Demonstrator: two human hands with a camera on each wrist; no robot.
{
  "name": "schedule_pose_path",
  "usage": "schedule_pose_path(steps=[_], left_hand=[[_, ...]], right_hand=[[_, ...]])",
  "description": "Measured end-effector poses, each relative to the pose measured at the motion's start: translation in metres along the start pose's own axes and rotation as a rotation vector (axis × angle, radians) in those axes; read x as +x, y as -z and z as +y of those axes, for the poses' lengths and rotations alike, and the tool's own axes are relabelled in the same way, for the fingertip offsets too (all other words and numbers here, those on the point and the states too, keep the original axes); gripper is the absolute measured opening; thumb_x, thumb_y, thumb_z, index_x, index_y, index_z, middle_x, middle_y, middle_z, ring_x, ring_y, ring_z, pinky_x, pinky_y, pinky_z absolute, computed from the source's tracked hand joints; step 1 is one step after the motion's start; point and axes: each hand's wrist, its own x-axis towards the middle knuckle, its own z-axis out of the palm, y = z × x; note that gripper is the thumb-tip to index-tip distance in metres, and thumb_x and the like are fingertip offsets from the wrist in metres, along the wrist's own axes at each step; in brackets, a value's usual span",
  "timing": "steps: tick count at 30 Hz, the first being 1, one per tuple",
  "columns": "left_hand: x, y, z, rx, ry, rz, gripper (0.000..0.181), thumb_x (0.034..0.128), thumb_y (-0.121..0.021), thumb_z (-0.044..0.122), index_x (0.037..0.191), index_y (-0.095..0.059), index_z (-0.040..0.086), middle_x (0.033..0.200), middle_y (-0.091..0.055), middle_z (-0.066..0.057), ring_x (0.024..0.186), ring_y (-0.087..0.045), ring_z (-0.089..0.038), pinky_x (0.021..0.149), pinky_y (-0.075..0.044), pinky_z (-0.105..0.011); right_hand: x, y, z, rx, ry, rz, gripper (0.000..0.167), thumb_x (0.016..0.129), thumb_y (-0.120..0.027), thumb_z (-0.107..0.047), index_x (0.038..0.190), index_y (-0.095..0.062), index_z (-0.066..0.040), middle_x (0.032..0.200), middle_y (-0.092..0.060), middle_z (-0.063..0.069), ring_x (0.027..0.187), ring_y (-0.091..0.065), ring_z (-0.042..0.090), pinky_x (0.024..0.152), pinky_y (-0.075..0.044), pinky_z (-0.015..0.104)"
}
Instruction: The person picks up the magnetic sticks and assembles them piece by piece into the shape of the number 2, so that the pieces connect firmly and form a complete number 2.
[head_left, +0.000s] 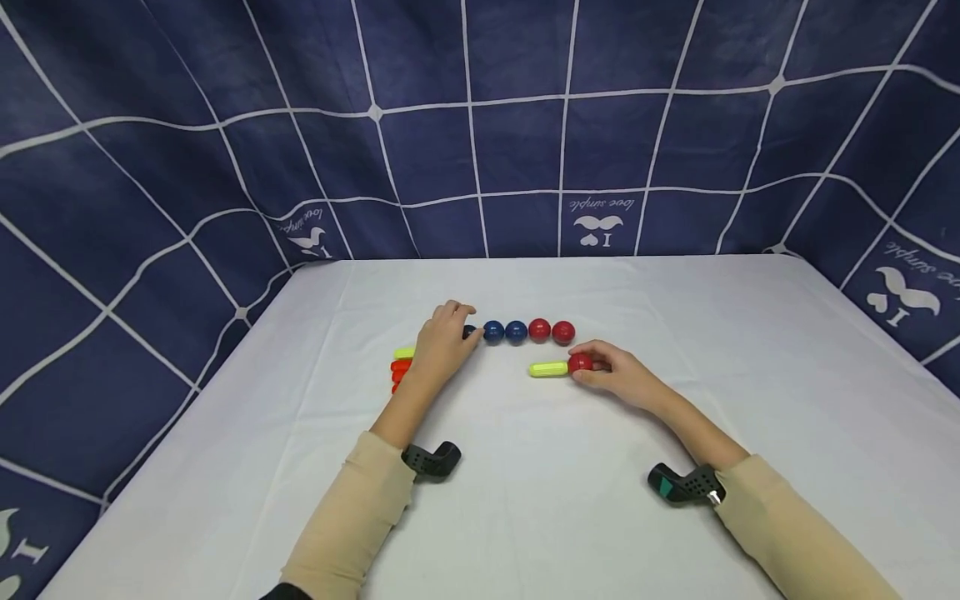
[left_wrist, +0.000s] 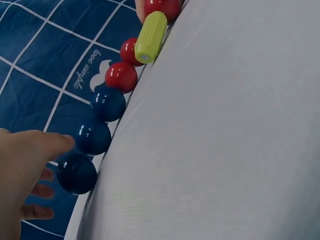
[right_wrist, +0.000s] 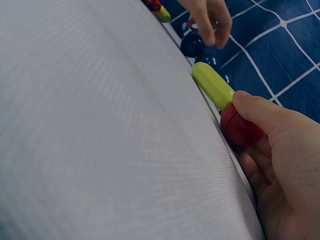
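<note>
The held red ball (head_left: 579,362) is glossy — its yellow-green handle (right_wrist: 212,85), ribbed.

On the white cloth-covered table (head_left: 540,517), before a blue white-gridded curtain (head_left: 517,142), three glossy blue balls (head_left: 493,332) sit in a row left of two glossy red balls (head_left: 539,330). Before the red pair, in the right hand (head_left: 618,377), is a red ball with a ribbed yellow-green handle (head_left: 555,368) pointing left. The left hand (head_left: 442,337) is at the row's left end, right of small orange-red pieces (head_left: 400,367).
</note>
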Motion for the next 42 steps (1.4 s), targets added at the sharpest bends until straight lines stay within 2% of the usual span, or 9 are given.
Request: schedule_pose_path(steps=[7, 13, 22, 24, 27, 31, 35, 38, 42], left_hand=[[0.0, 0.001, 0.0, -0.055, 0.111, -0.184, 0.036, 0.0861, -0.06, 0.03, 0.116, -0.059, 0.009, 0.112, -0.055, -0.01, 0.1, -0.058, -0.026, 0.084, -0.048, -0.042], [0.0, 0.001, 0.0, -0.137, 0.141, -0.324, 0.041, 0.0834, -0.063, 0.03, 0.117, -0.056, 0.008, 0.108, -0.048, -0.01, 0.092, -0.056, -0.027, 0.088, -0.045, -0.041], [-0.001, 0.009, 0.004, -0.107, 0.146, -0.381, 0.038, 0.0815, -0.065, 0.032, 0.112, -0.05, 0.014, 0.104, -0.06, -0.007, 0.087, -0.055, -0.022, 0.078, -0.045, -0.04], [0.0, 0.01, 0.005, -0.181, 0.111, -0.371, 0.035, 0.0818, -0.065, 0.031, 0.111, -0.053, 0.016, 0.107, -0.059, -0.008, 0.092, -0.055, -0.022, 0.082, -0.044, -0.041], [0.001, 0.007, 0.008, -0.367, 0.041, -0.359, 0.028, 0.0816, -0.066, 0.029, 0.105, -0.059, 0.015, 0.11, -0.057, -0.009, 0.099, -0.051, -0.022, 0.087, -0.042, -0.039], [0.001, 0.0, 0.014, -0.558, 0.013, -0.387, 0.028, 0.0801, -0.068, 0.033, 0.101, -0.062, 0.015, 0.109, -0.056, -0.006, 0.088, -0.049, -0.018, 0.078, -0.042, -0.03], [-0.001, -0.006, 0.018, -0.662, 0.024, -0.487, 0.039, 0.0806, -0.068, 0.03, 0.114, -0.058, 0.012, 0.097, -0.056, -0.007, 0.068, -0.051, -0.014, 0.063, -0.043, -0.023], [-0.004, -0.009, 0.018, -0.723, 0.024, -0.548, 0.042, 0.0828, -0.065, 0.021, 0.121, -0.053, 0.009, 0.087, -0.057, -0.009, 0.063, -0.053, -0.013, 0.062, -0.045, -0.022], [-0.006, -0.012, 0.015, -0.771, 0.012, -0.555, 0.04, 0.0835, -0.063, 0.016, 0.122, -0.053, 0.008, 0.095, -0.059, -0.01, 0.066, -0.053, -0.012, 0.064, -0.045, -0.022]], right_hand=[[-0.003, -0.002, 0.001, 0.014, -0.018, -0.004, 0.042, 0.085, -0.063, -0.027, 0.12, -0.053, -0.008, 0.109, -0.058, 0.011, 0.095, -0.053, 0.02, 0.081, -0.045, 0.023], [-0.004, -0.002, 0.0, 0.014, -0.019, -0.005, 0.042, 0.085, -0.063, -0.026, 0.121, -0.052, -0.007, 0.109, -0.058, 0.011, 0.095, -0.053, 0.02, 0.081, -0.045, 0.024], [-0.003, -0.002, -0.001, 0.014, -0.013, -0.007, 0.042, 0.085, -0.063, -0.027, 0.12, -0.052, -0.008, 0.109, -0.058, 0.011, 0.095, -0.053, 0.021, 0.081, -0.045, 0.023], [-0.002, -0.001, -0.001, 0.016, -0.011, -0.005, 0.042, 0.084, -0.063, -0.027, 0.12, -0.053, -0.008, 0.108, -0.058, 0.011, 0.094, -0.053, 0.021, 0.08, -0.045, 0.023], [-0.001, 0.0, 0.001, 0.022, -0.02, -0.004, 0.042, 0.084, -0.064, -0.028, 0.12, -0.053, -0.009, 0.106, -0.058, 0.01, 0.093, -0.052, 0.02, 0.08, -0.045, 0.023], [0.001, 0.001, 0.002, 0.025, -0.033, -0.005, 0.042, 0.084, -0.063, -0.03, 0.12, -0.053, -0.01, 0.105, -0.058, 0.01, 0.092, -0.052, 0.02, 0.08, -0.044, 0.023], [0.002, 0.003, 0.001, 0.023, -0.038, -0.006, 0.042, 0.085, -0.062, -0.03, 0.121, -0.052, -0.01, 0.106, -0.058, 0.01, 0.093, -0.052, 0.02, 0.081, -0.045, 0.025], [0.001, 0.004, 0.001, 0.012, -0.041, -0.006, 0.043, 0.085, -0.062, -0.031, 0.121, -0.052, -0.01, 0.108, -0.058, 0.01, 0.095, -0.052, 0.021, 0.084, -0.044, 0.028], [0.001, 0.005, 0.001, 0.008, -0.045, -0.005, 0.044, 0.085, -0.062, -0.033, 0.121, -0.052, -0.01, 0.11, -0.058, 0.01, 0.098, -0.052, 0.022, 0.087, -0.043, 0.033]])
